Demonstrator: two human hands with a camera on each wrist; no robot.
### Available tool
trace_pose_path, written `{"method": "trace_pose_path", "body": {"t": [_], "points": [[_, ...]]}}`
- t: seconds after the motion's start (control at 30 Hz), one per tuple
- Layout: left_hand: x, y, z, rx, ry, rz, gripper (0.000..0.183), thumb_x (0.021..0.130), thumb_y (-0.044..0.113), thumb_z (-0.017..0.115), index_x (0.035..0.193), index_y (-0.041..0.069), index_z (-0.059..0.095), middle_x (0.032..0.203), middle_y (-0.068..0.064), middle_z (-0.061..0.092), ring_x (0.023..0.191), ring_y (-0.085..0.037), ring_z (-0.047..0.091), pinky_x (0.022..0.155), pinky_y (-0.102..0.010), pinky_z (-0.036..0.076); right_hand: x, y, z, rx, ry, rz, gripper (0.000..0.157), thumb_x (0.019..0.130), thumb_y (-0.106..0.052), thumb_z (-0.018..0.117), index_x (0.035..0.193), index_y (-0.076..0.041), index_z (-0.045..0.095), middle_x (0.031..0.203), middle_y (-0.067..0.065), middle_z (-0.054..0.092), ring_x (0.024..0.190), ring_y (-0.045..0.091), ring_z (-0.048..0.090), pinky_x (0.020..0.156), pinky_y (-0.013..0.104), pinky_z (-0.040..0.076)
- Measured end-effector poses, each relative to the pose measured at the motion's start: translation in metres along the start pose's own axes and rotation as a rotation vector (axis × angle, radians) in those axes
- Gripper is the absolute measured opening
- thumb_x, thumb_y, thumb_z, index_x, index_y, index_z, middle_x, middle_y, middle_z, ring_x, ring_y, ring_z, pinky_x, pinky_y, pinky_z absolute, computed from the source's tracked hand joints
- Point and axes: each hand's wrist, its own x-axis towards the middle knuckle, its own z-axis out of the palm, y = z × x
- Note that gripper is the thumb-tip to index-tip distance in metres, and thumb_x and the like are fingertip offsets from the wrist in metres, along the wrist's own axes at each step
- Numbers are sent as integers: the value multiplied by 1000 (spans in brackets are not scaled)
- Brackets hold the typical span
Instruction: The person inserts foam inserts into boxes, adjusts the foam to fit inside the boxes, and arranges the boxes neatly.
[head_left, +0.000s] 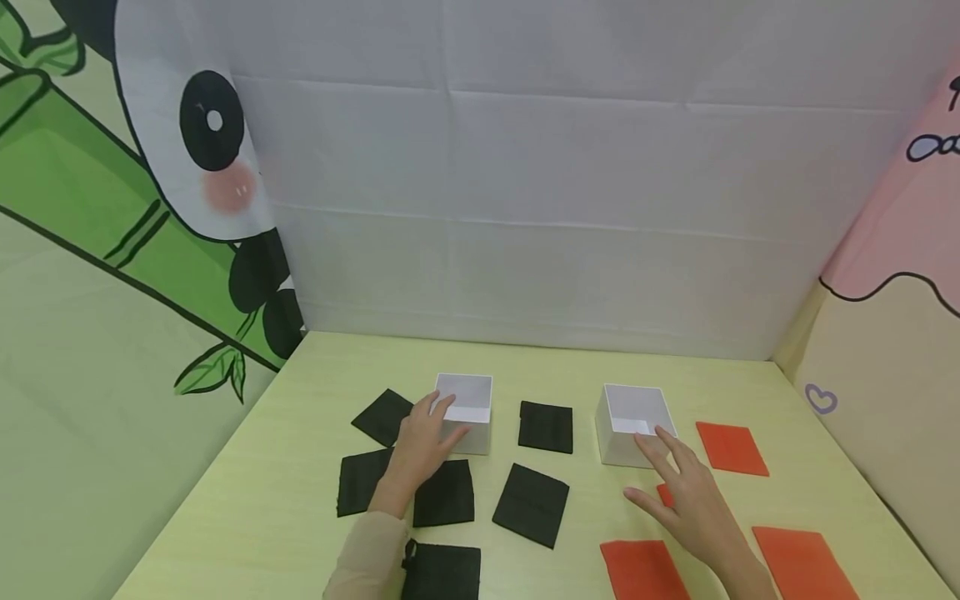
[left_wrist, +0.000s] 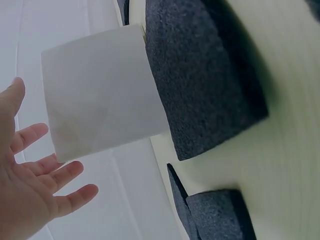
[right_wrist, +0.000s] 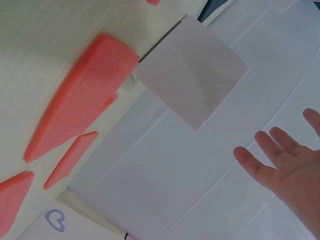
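Readying, seemingly, for needed grips, I hold left hand spread by two-o'clock box, right hand spread by eleven-o'clock box.

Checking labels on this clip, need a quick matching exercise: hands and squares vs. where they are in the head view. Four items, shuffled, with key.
1. Left hand
2. Right hand
3. Black squares
4. Orange squares

A. On the right part of the table
B. Overlapping the right box
C. On the left and middle of the table
D. Overlapping the left box

Pairs: 1-D, 2-B, 3-C, 4-A
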Motion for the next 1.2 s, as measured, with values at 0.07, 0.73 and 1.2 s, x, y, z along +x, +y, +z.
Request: {"method": "trace_pose_path", "body": {"t": [0.07, 0.73, 1.2], "points": [[1, -2, 1, -31, -10, -24, 53, 82, 35, 62, 122, 2, 51, 124, -25, 45, 112, -39, 43, 87, -53, 36, -1, 0, 0, 6, -3, 0, 67, 73, -36, 72, 130, -11, 46, 129, 21, 39, 110, 39, 39, 78, 60, 37], [9, -25, 0, -275, -69, -181, 58, 80, 25, 67, 125, -7, 47, 118, -24, 51, 94, -31, 54, 78, -41, 45, -10, 5, 0, 97, -15, -33, 69, 74, -29, 72, 133, -9, 43, 129, 19, 40, 111, 37, 40, 77, 59, 37], [12, -34, 0, -394, -67, -241, 61, 73, 28, 72, 125, 4, 52, 117, -17, 55, 80, -22, 57, 59, -28, 46, -22, 5, -2, 120, -151, -9, 85, 65, -43, 75, 136, -12, 40, 132, 15, 40, 112, 35, 40, 75, 54, 43]]}}
